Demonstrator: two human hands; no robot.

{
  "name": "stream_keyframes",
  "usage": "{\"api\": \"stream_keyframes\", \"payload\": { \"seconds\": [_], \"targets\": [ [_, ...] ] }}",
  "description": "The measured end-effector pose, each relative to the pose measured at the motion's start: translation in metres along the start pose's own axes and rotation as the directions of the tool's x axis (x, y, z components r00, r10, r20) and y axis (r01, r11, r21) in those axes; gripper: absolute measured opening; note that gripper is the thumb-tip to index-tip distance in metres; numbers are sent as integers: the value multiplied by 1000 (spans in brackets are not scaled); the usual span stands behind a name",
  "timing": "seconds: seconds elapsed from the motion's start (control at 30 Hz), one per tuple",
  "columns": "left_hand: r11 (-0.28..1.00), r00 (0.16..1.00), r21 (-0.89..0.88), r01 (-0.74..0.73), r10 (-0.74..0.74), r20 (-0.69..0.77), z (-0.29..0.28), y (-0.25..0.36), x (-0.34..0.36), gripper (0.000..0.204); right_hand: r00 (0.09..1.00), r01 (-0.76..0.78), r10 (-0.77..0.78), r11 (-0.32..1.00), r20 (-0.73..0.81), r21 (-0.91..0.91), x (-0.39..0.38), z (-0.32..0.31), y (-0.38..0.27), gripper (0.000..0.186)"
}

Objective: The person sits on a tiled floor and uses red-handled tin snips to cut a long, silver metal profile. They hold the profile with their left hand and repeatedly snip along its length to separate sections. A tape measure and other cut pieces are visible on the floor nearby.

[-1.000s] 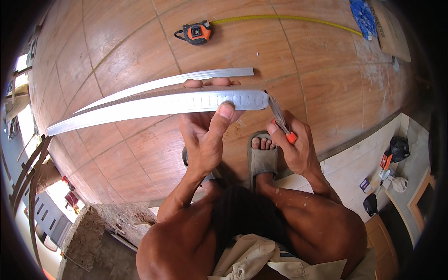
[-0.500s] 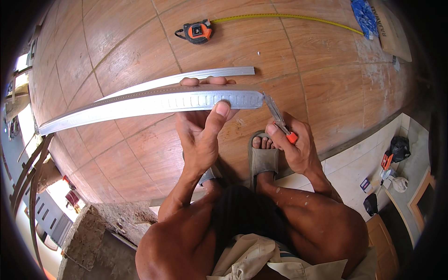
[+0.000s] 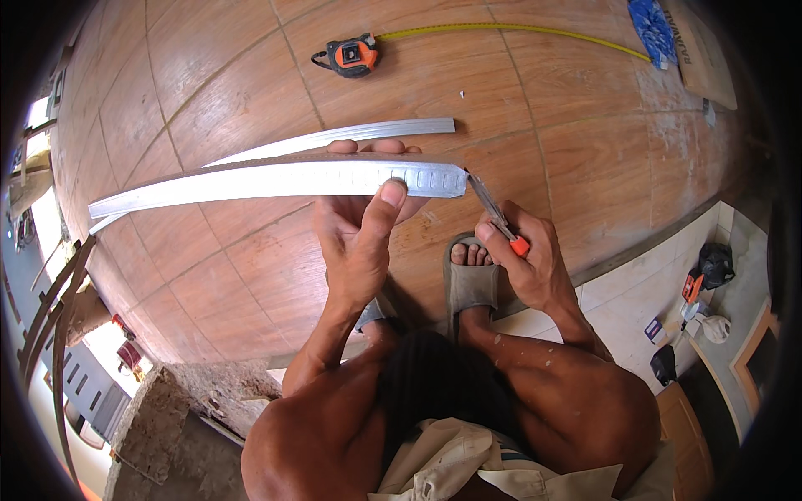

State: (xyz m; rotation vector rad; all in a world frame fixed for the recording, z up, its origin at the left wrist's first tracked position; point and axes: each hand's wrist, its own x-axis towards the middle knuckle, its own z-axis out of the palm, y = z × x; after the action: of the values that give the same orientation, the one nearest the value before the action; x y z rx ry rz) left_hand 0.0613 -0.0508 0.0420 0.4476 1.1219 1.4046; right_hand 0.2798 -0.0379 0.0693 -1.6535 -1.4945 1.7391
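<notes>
My left hand point(image 3: 361, 242) grips a long silvery metal profile point(image 3: 276, 179) near its right end, thumb pressed on the ribbed near face and fingers wrapped behind. The profile stretches out to the left, raised above the floor. In my right hand point(image 3: 535, 259) is a pair of tin snips point(image 3: 491, 207) with grey jaws and a red handle, mostly hidden by the fingers. The snips' tip meets or nearly meets the profile's right end. A second metal profile point(image 3: 376, 131) lies on the floor, partly hidden behind the held one.
An orange and black tape measure point(image 3: 351, 57) lies on the brown tiled floor point(image 3: 418, 79), its yellow blade point(image 3: 510, 28) drawn out to the right. Nearby are a blue plastic bag point(image 3: 653, 32) and a cardboard piece point(image 3: 703, 58). A rough concrete block point(image 3: 154, 422) stands at lower left.
The held profile's left end has swung slightly up and right, uncovering the other profile's left end below it. Both hands have shifted only a little.
</notes>
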Motion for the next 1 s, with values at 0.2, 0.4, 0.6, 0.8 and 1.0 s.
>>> {"api": "stream_keyframes", "payload": {
  "seconds": [0.2,0.4,0.6,0.8,1.0],
  "targets": [
    [1000,1000,17,5,-6,12,1,0,-1,67,1000,-15,15,999,4,31,0,3,3,31],
    [999,1000,32,2,-3,14,-1,0,0,68,1000,-30,30,999,4,27,1,0,-3,32],
    [1000,1000,19,3,-4,7,-1,0,1,70,1000,-19,19,1000,-4,19,2,2,1,32],
    [1000,1000,10,0,0,1,-2,-2,1,71,1000,-20,20,1000,-9,6,2,2,-3,33],
    [1000,1000,8,3,-3,-3,-2,-2,2,71,1000,-17,17,1000,13,-18,2,4,3,35]
  ]
}}
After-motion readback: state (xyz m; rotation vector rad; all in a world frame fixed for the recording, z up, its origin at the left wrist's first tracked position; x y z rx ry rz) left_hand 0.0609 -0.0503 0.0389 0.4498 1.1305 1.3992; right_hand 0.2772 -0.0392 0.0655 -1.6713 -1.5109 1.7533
